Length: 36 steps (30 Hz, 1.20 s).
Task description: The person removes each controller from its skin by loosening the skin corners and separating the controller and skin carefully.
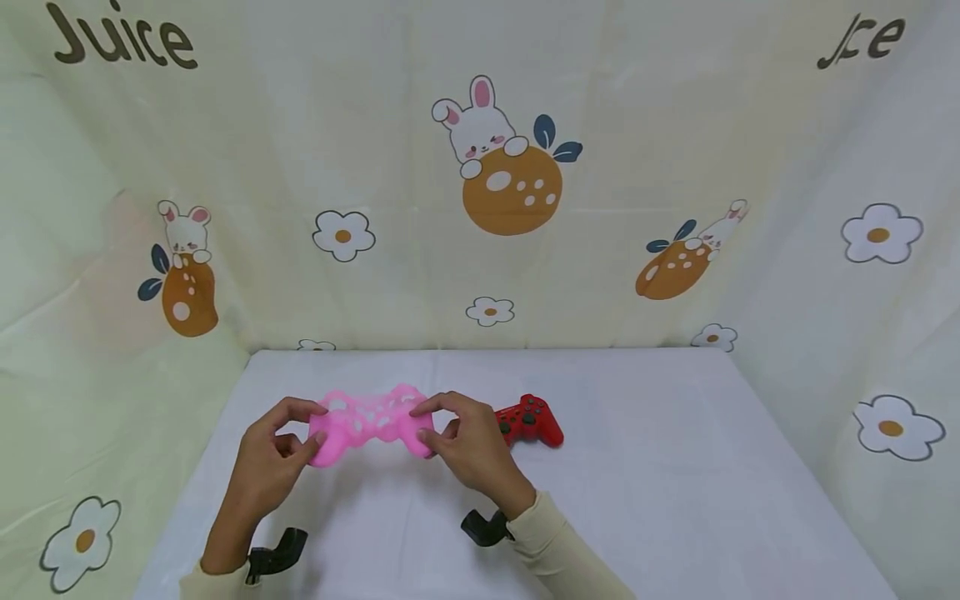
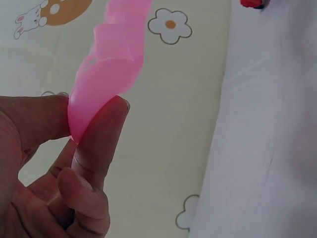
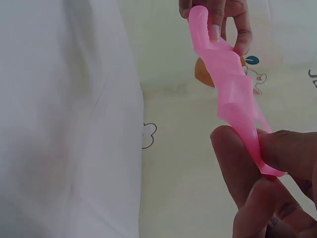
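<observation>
A pink silicone controller cover [image 1: 371, 421] with cut-out holes is held up above the white table, stretched between both hands. My left hand [image 1: 272, 454] pinches its left grip end between thumb and fingers. At the other end, my right hand [image 1: 474, 446] pinches the right grip the same way. Both wrist views show the cover [image 2: 111, 69] [image 3: 233, 94] edge-on, thin and flexible, with nothing visible inside it. Behind my right hand a red game controller [image 1: 532, 421] lies on the table, its left part hidden by that hand.
The white table [image 1: 675, 500] reaches back to a cream curtain [image 1: 375, 150] printed with rabbits, oranges and flowers. Black wrist camera mounts [image 1: 277, 552] stick out from both wrists, near the beige sleeves [image 1: 566, 546].
</observation>
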Motion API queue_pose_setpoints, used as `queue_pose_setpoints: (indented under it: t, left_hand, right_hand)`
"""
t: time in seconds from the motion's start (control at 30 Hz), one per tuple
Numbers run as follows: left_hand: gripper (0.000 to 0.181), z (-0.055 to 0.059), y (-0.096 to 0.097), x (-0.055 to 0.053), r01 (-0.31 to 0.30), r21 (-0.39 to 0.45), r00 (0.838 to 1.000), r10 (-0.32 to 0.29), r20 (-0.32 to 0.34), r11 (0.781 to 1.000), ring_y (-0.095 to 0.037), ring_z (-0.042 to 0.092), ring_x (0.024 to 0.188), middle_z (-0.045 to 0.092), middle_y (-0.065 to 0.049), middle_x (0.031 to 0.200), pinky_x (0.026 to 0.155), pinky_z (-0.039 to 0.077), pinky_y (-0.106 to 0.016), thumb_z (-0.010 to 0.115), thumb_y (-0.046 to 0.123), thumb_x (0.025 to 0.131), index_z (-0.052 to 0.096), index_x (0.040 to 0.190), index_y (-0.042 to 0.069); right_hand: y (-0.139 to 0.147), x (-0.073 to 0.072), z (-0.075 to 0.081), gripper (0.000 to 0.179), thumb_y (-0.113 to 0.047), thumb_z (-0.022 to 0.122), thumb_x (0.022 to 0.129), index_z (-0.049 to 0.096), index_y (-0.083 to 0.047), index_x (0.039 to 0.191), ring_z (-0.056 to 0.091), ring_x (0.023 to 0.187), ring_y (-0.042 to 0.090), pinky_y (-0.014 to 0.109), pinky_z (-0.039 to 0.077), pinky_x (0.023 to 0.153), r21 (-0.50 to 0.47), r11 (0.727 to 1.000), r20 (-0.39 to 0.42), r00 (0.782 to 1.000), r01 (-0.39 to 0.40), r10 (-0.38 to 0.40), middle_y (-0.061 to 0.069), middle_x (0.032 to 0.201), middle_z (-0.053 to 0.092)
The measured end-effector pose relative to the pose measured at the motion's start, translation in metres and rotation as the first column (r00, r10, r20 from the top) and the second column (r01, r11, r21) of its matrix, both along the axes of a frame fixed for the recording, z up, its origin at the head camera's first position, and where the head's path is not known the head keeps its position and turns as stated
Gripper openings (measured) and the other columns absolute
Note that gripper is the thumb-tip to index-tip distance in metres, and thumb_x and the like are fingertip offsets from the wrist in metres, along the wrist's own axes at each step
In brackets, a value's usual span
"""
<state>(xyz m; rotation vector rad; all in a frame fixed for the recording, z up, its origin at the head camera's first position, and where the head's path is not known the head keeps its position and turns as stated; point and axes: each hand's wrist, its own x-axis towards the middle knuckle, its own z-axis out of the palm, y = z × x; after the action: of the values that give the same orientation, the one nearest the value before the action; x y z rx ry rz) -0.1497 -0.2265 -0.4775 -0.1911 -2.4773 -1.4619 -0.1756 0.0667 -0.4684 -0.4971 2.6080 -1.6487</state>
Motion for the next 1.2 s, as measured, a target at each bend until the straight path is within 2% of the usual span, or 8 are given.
queue_pose_setpoints:
  t: [0.17, 0.33, 0.53, 0.73, 0.87, 0.97, 1.07, 1.2]
  left_hand:
    - [0.031, 0.001, -0.010, -0.005, -0.005, -0.016, 1.000, 0.005, -0.014, 1.000, -0.012, 0.050, 0.047, 0.069, -0.014, 0.110, 0.044, 0.043, -0.028, 0.076, -0.002, 0.093, 0.069, 0.119, 0.013]
    - [0.029, -0.003, -0.017, -0.010, -0.007, -0.031, 1.000, 0.007, -0.012, 0.999, -0.012, 0.050, 0.048, 0.069, -0.014, 0.110, 0.044, 0.042, -0.028, 0.076, 0.001, 0.094, 0.069, 0.120, 0.013]
    - [0.029, -0.007, -0.023, -0.020, -0.010, -0.047, 1.000, 0.010, 0.009, 0.999, -0.013, 0.048, 0.048, 0.070, -0.015, 0.111, 0.044, 0.041, -0.028, 0.077, 0.003, 0.095, 0.069, 0.121, 0.013]
    - [0.029, -0.015, -0.030, -0.037, 0.002, -0.042, 1.000, -0.001, 0.029, 0.999, -0.012, 0.047, 0.051, 0.070, -0.018, 0.113, 0.046, 0.041, -0.028, 0.078, 0.005, 0.095, 0.069, 0.123, 0.011]
    - [0.030, -0.024, -0.036, -0.051, 0.019, -0.043, 0.999, -0.017, 0.030, 0.999, -0.010, 0.046, 0.052, 0.071, -0.020, 0.111, 0.047, 0.042, -0.026, 0.079, 0.003, 0.093, 0.069, 0.122, 0.009]
    - [0.031, -0.031, -0.040, -0.061, 0.029, -0.043, 0.999, -0.027, 0.039, 0.999, -0.009, 0.047, 0.053, 0.071, -0.021, 0.108, 0.048, 0.042, -0.025, 0.079, 0.000, 0.092, 0.069, 0.121, 0.008]
    - [0.032, -0.037, -0.044, -0.068, 0.028, -0.056, 0.998, -0.024, 0.063, 0.998, -0.009, 0.048, 0.053, 0.072, -0.021, 0.109, 0.050, 0.043, -0.025, 0.079, 0.000, 0.092, 0.068, 0.121, 0.008]
    - [0.033, -0.047, -0.046, -0.074, 0.017, -0.071, 0.993, -0.008, 0.121, 0.997, -0.010, 0.049, 0.055, 0.071, -0.022, 0.114, 0.052, 0.043, -0.025, 0.078, 0.001, 0.093, 0.068, 0.123, 0.009]
  right_hand:
    - [-0.008, -0.007, -0.002, 0.028, -0.019, 0.084, 0.093, 0.076, -0.033, 0.116, 0.067, 0.056, 0.024, 0.026, 0.042, 0.052, -0.028, 0.999, 0.005, 1.000, -0.020, 0.021, -0.007, 0.074, 0.075]
    - [-0.016, -0.015, -0.007, 0.028, -0.018, 0.084, 0.093, 0.076, -0.032, 0.117, 0.067, 0.054, 0.016, 0.026, 0.038, 0.052, -0.056, 0.998, 0.025, 0.999, -0.035, 0.036, -0.006, 0.074, 0.076]
    - [-0.024, -0.025, -0.015, 0.028, -0.017, 0.083, 0.093, 0.077, -0.030, 0.117, 0.066, 0.052, 0.015, 0.026, 0.034, 0.051, -0.082, 0.996, 0.065, 0.997, -0.034, 0.040, -0.004, 0.075, 0.077]
    - [-0.033, -0.038, -0.030, 0.027, -0.017, 0.082, 0.094, 0.078, -0.030, 0.118, 0.074, 0.061, 0.035, 0.025, 0.031, 0.050, -0.087, 0.996, 0.124, 0.992, -0.003, 0.014, -0.006, 0.080, 0.080]
    - [-0.041, -0.046, -0.040, 0.027, -0.016, 0.082, 0.094, 0.078, -0.029, 0.118, 0.075, 0.069, 0.041, 0.025, 0.030, 0.048, -0.093, 0.996, 0.146, 0.989, 0.007, 0.007, -0.007, 0.100, 0.078]
    - [-0.046, -0.051, -0.048, 0.027, -0.016, 0.082, 0.094, 0.079, -0.028, 0.118, 0.076, 0.069, 0.040, 0.024, 0.031, 0.048, -0.096, 0.995, 0.150, 0.989, 0.011, 0.004, -0.003, 0.112, 0.073]
    - [-0.051, -0.055, -0.057, 0.028, -0.014, 0.082, 0.094, 0.079, -0.027, 0.118, 0.077, 0.067, 0.034, 0.024, 0.034, 0.049, -0.089, 0.996, 0.154, 0.988, 0.023, -0.009, 0.000, 0.115, 0.073]
    - [-0.057, -0.057, -0.071, 0.028, -0.014, 0.083, 0.093, 0.079, -0.029, 0.116, 0.077, 0.064, 0.017, 0.023, 0.047, 0.064, -0.053, 0.997, 0.159, 0.986, 0.062, -0.053, -0.001, 0.116, 0.072]
